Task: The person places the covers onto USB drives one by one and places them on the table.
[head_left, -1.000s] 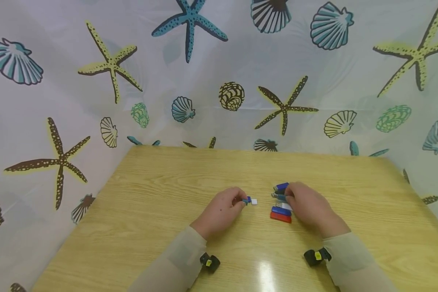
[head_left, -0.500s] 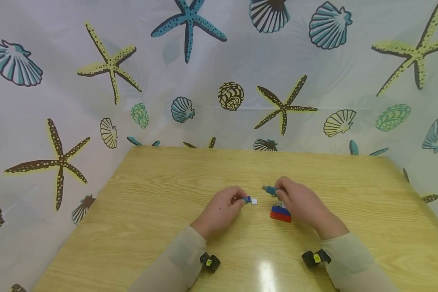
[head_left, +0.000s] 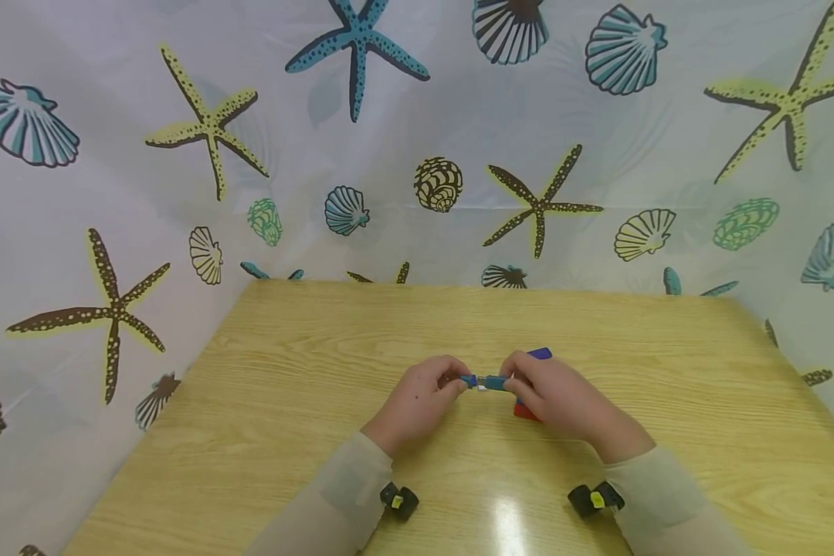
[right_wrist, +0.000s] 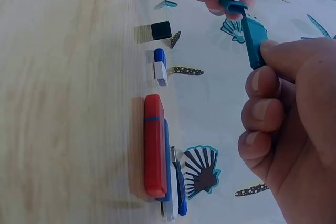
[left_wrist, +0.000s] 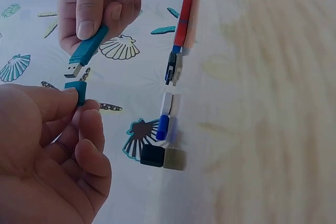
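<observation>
My left hand (head_left: 417,403) pinches a small teal cap (left_wrist: 76,92) between thumb and fingers. Facing it, my right hand (head_left: 559,401) holds a teal USB flash drive (left_wrist: 88,48) by its body, with the bare metal plug (left_wrist: 72,70) pointing at the cap. In the left wrist view a small gap shows between plug and cap. From the right wrist side, the drive (right_wrist: 254,40) lines up close to the cap's open end (right_wrist: 233,5). Both hands are close over the table, below them in the wrist views lie more drives and caps.
A red flash drive (right_wrist: 153,148) lies beside a blue one (right_wrist: 167,161), a white one (right_wrist: 172,195) and a dark blue one (right_wrist: 181,190), partly under my right hand. Loose caps lie in a row: white (right_wrist: 161,73), blue (right_wrist: 159,55) and black (right_wrist: 161,30). A patterned curtain (head_left: 389,139) stands behind the table.
My right hand has lifted the teal flash drive from the row of drives and brought it left to the cap. The left hand has stayed almost still, holding the cap.
</observation>
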The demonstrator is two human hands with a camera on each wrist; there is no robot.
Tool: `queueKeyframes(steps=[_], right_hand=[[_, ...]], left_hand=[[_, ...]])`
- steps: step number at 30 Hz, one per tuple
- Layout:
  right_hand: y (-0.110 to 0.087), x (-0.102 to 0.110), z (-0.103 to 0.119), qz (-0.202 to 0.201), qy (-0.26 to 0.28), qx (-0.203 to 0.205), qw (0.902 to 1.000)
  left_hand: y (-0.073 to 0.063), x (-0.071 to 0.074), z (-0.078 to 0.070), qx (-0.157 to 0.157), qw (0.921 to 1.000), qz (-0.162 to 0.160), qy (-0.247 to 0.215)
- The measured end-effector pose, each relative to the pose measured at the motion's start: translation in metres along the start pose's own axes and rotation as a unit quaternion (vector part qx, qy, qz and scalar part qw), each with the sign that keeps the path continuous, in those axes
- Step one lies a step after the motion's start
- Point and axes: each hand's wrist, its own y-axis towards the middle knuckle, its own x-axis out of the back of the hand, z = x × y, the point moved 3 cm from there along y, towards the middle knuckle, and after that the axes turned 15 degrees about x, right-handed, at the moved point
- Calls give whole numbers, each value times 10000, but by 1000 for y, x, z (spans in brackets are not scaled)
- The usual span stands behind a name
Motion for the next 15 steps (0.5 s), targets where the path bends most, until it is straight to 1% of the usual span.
queueKeyframes(steps=[5, 10, 15], right_hand=[[1, -2, 3, 35, 146, 91, 9998], [1, -5, 3, 71, 146, 174, 9997], [2, -5, 5, 49, 103, 308, 9995]], left_hand=[[-2, 1, -2, -161, 9998, 110, -12], [-3, 1, -3, -211, 9995, 233, -9], [-2, 0, -3, -257, 9993, 288, 21]])
